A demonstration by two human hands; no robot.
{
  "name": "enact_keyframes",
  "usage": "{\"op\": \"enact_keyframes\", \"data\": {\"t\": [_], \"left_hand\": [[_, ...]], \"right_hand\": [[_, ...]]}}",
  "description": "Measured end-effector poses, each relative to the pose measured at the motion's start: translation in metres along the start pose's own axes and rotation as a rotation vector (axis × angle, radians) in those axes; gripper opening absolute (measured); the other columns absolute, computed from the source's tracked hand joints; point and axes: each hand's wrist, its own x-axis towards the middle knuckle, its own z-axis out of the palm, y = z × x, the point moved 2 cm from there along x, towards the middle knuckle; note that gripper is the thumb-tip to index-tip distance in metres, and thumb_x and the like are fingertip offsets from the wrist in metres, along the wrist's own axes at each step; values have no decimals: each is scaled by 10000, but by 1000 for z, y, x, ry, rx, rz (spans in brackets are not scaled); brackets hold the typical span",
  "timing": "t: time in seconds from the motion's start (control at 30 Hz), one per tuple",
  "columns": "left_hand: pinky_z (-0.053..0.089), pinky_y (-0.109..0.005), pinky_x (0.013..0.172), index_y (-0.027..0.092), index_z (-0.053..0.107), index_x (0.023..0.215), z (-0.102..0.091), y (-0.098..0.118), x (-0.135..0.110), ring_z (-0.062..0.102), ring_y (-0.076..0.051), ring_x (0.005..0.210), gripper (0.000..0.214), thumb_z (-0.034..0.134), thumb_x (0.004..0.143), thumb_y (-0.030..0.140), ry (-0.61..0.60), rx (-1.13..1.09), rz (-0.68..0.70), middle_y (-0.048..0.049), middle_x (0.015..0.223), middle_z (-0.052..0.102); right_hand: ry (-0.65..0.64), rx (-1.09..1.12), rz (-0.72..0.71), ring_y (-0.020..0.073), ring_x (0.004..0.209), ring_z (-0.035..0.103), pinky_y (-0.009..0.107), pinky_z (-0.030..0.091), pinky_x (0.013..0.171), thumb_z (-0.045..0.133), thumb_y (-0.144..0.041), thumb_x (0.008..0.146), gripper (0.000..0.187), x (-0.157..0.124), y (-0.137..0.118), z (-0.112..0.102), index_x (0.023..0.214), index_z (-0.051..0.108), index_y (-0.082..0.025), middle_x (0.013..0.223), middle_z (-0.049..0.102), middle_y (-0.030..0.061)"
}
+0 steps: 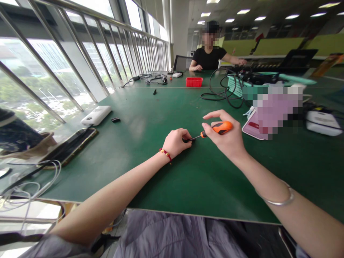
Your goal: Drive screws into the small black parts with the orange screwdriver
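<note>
My left hand [175, 142] rests on the green table [161, 182], fingers closed around a small black part [185, 140] that they mostly cover. In my right hand [229, 140] lies a screwdriver [222, 127] with an orange and black handle. The handle sits against the palm and lower fingers, while the index finger is lifted off it and the thumb is close alongside. Its thin shaft slants down to the left, and the tip meets or nearly meets the black part; the exact contact is too small to tell.
Left: a white power bank [96, 115], small black piece [115, 120], phone [72, 145] and white cables [34, 190]. Right: a pink-purple object [276, 111], turquoise basket [235, 86] and black cables [215, 96]. Beyond are a red tray [194, 82] and a seated person [209, 57].
</note>
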Motion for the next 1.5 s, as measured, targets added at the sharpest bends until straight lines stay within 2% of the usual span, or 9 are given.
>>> {"op": "enact_keyframes", "data": {"t": [0.17,0.23,0.47,0.7,0.83,0.97,1.2,1.37,1.5], "left_hand": [[478,-257,708,169,647,710,1,-5,3,600,-143,718,61,639,651,180,6,12,62,-2,762,647],[479,-259,717,169,641,704,1,-8,6,599,-143,724,45,630,662,176,10,20,100,-2,764,639],[466,-262,706,166,620,689,-1,-9,11,589,-151,743,23,623,673,151,30,80,162,-8,759,622],[459,-259,706,163,615,688,-1,-8,10,583,-150,743,6,612,692,167,35,91,146,-11,764,619],[454,-262,689,160,617,686,-1,-7,9,578,-150,724,12,615,678,151,40,94,150,-11,753,614],[457,-265,709,166,620,690,-1,-7,10,585,-153,747,28,618,673,143,36,87,138,-7,762,619],[457,-259,693,166,624,696,0,-9,10,581,-149,732,14,625,682,167,44,93,135,-11,760,617],[460,-255,689,162,616,677,0,-9,10,580,-146,723,17,621,672,147,43,85,140,-9,749,613],[464,-254,698,163,612,677,0,-9,11,586,-145,726,31,631,666,141,37,55,137,-5,745,619]], "right_hand": [[53,1,-136,148,708,557,279,463,650,662,-253,637,515,0,1,1,1114,472,-199,847,565,13],[67,-50,-95,153,666,554,286,459,625,679,-310,636,563,-1,2,1,1141,456,-199,763,550,-11],[-53,-73,-24,91,453,458,234,377,514,607,-314,735,179,-5,-3,4,875,580,-206,517,423,-74],[59,-64,-111,158,689,574,273,443,605,660,-311,628,562,-6,-1,7,1141,462,-195,808,575,6],[22,-148,30,110,461,482,243,380,511,637,-393,692,296,-7,-2,9,910,577,-202,533,493,-60],[-41,-62,8,82,403,418,225,375,503,583,-324,749,151,-8,-5,9,836,591,-201,462,424,-80],[88,-84,-137,140,631,542,269,446,562,681,-318,600,638,-9,-1,9,1180,445,-196,803,563,4],[52,-123,-70,78,398,378,232,352,466,648,-367,693,282,-11,-5,8,911,573,-205,458,386,-96],[28,-57,-112,84,449,409,238,386,512,591,-270,736,196,-12,-5,9,920,570,-205,521,429,-75]]}}
